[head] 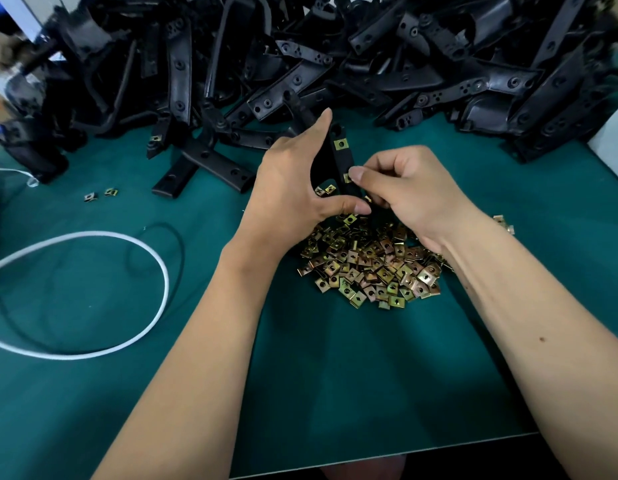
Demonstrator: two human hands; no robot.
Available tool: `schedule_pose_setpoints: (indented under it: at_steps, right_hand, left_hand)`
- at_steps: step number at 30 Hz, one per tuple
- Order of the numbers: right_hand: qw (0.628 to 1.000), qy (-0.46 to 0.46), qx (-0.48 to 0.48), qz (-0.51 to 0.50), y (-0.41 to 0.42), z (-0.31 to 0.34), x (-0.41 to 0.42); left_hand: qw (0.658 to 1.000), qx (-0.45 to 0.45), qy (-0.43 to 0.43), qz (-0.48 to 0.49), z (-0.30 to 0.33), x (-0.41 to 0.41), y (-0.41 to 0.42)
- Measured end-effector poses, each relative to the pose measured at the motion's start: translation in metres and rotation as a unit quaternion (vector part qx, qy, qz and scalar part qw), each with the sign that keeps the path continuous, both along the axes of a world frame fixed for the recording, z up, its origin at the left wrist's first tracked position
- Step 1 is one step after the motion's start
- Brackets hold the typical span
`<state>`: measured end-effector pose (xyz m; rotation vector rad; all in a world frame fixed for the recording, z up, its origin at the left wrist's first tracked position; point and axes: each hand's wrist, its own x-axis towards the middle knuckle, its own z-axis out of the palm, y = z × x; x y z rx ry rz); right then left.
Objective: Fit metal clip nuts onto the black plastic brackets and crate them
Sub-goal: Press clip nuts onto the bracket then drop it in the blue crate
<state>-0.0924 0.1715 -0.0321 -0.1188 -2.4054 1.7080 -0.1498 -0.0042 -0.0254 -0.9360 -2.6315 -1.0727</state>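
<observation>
- A green tabletop fills the view, its near edge showing at the bottom and a heap of black plastic brackets stacked along its far side.
- The left hand makes a wide grip on one bracket: the fingers run up the bracket's left side and the thumb lies across its lower end, so the part stands nearly upright above the pile of clip nuts.
- One clip nut already sits on the held bracket's upper end, just above the left hand's grip.
- The right hand has a narrow grip, its thumb and curled fingers pinched together at the bracket's right edge, lower than the fitted nut; a bit of brass-coloured metal shows at the thumb tip, but it is mostly covered.
- The pile of clip nuts lies directly under both hands; the right wrist covers its right side.
- Left of the pile, well apart from it, two stray clip nuts lie on the tabletop.
- Further left of the pile a white cord loops across the tabletop, with a thin black cord beside it.
- The held bracket's lower end is hidden behind the two hands.
</observation>
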Motion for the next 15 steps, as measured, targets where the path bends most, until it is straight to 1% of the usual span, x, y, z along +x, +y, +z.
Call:
schedule_pose_setpoints:
  at_steps: [4, 8, 12, 15]
  right_hand:
    - [0.999, 0.014, 0.029, -0.015, -0.004, 0.0, 0.0]
    - [0.99, 0.047, 0.131, -0.037, -0.007, 0.001, 0.0]
    - [0.974, 0.053, 0.214, -0.057, -0.011, 0.005, 0.002]
    - [0.956, 0.05, 0.27, -0.107, -0.017, 0.006, 0.003]
  left_hand:
    - [1.0, -0.02, 0.006, 0.004, 0.0, -0.001, 0.0]
    - [0.999, -0.027, -0.008, 0.027, 0.003, -0.003, -0.002]
    - [0.998, -0.012, -0.021, 0.054, 0.005, -0.001, -0.003]
    - [0.997, -0.038, -0.031, 0.055, 0.007, 0.003, 0.003]
